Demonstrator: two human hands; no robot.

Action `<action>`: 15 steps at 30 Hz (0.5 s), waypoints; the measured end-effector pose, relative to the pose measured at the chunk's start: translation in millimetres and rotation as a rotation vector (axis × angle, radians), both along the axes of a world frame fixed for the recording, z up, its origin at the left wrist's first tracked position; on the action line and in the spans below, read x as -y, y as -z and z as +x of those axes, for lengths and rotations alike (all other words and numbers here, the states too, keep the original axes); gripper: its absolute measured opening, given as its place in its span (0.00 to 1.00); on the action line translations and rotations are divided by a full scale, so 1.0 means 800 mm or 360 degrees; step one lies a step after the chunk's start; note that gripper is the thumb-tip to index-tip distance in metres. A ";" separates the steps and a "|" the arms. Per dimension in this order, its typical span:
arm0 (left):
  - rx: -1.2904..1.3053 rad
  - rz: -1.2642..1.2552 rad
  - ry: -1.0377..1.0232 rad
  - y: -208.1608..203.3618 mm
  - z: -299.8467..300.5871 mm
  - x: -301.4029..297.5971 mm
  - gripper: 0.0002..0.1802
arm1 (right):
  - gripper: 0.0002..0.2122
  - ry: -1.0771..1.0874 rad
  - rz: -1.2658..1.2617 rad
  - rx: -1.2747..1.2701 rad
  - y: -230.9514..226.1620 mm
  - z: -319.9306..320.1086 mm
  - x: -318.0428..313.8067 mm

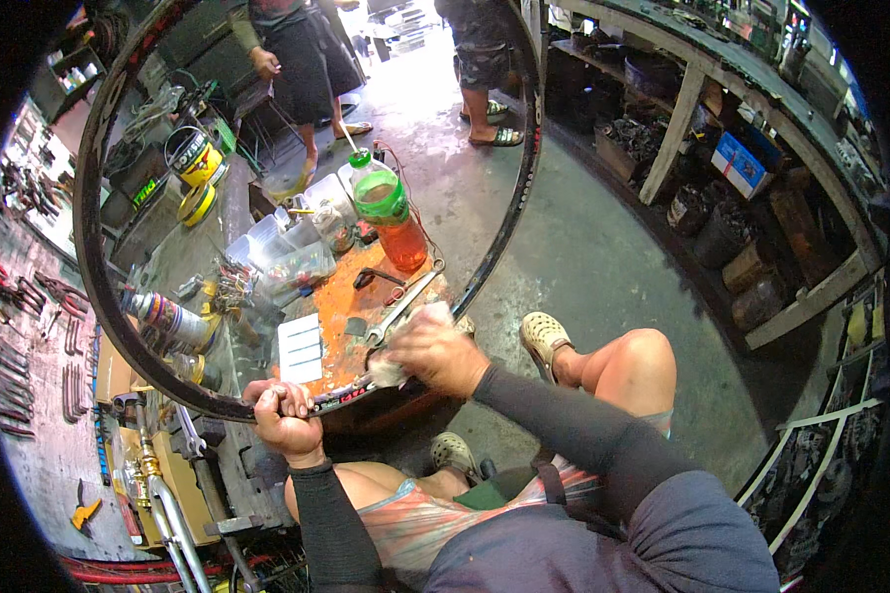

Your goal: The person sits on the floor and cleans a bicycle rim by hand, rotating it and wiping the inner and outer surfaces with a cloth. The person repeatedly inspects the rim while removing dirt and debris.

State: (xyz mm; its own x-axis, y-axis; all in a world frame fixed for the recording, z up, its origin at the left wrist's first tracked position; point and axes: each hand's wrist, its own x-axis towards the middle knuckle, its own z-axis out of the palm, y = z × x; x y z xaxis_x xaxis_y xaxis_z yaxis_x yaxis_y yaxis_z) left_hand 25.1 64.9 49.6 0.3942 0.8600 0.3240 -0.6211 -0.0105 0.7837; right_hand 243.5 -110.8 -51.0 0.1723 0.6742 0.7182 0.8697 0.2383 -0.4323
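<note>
A large black wheel rim (87,212), without spokes, stands in front of me and circles much of the view. At its near lower edge my left hand (289,423) is closed around it, fingers wrapped over the top. My right hand (440,351), slightly smeared, is closed on a crumpled whitish rag (386,372) that lies against the rim a little to the right. Beyond the rag, a combination wrench (400,308) lies on an orange worktop (341,296). A clear bottle (391,222) with a green upper part and red liquid stands behind the wrench.
Clear plastic bins (282,247), a white card (300,348) and a spray can (168,318) sit on the left. Pliers (64,295) and other tools hang farther left. A wooden shelf bench (682,128) runs along the right. Two people (302,69) stand beyond the rim.
</note>
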 end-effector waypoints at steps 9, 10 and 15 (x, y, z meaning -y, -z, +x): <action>-0.0013 0.0141 -0.0055 0.007 -0.006 0.001 0.11 | 0.11 0.1221 -0.0162 0.0133 -0.071 0.201 0.139; 0.0069 0.0164 0.0022 0.014 -0.008 -0.003 0.10 | 0.10 0.1408 -0.0004 -0.0325 -0.065 0.199 0.145; 0.0170 -0.0096 0.0373 -0.005 0.001 0.023 0.08 | 0.13 0.0878 0.1062 -0.2408 0.009 0.242 0.202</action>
State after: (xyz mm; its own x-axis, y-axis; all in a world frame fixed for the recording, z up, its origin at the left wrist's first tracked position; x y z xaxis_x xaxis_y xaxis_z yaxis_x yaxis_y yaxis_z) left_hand 25.9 46.2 53.9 0.5513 0.7683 0.3251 -0.6802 0.1883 0.7085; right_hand 436.8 -272.5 -58.1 0.9848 -0.0092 -0.1735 -0.1413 0.5393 -0.8302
